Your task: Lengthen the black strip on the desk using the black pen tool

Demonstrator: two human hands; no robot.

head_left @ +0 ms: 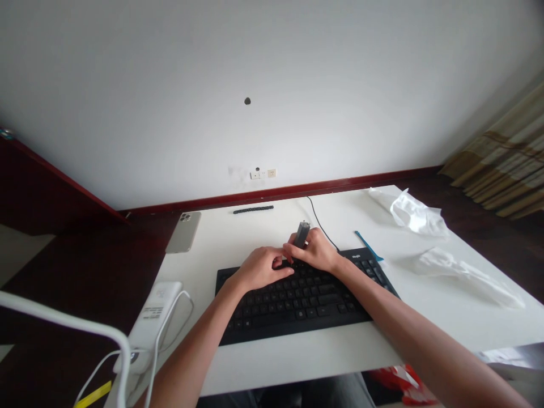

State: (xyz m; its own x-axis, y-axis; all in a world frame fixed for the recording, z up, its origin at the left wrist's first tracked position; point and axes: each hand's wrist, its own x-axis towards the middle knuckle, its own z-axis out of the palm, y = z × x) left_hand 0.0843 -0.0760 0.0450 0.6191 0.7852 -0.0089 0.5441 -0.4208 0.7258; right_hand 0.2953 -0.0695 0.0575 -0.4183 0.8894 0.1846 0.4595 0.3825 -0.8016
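Note:
A black keyboard (293, 306) lies on the white table in front of me. My right hand (317, 249) is closed around a dark grey, pen-like tool (302, 233), held nearly upright over the keyboard's back edge. I cannot make out the tool's lower end, which the fingers hide. My left hand (266, 266) rests over the upper left keys, its fingers curled beside the tool's lower end and its thumb stretched over the keys. Whether its fingers pinch anything is hidden. Right of the keyboard lies a thin blue tool (369, 246), touching or very near its edge.
On the white table (255, 365) are a phone (183, 232), a narrow black strip (254, 209) and crumpled white plastic bags (414, 212). A white power strip (155, 317) with cables lies at the left edge. The keyboard's cable (319, 222) runs off the back.

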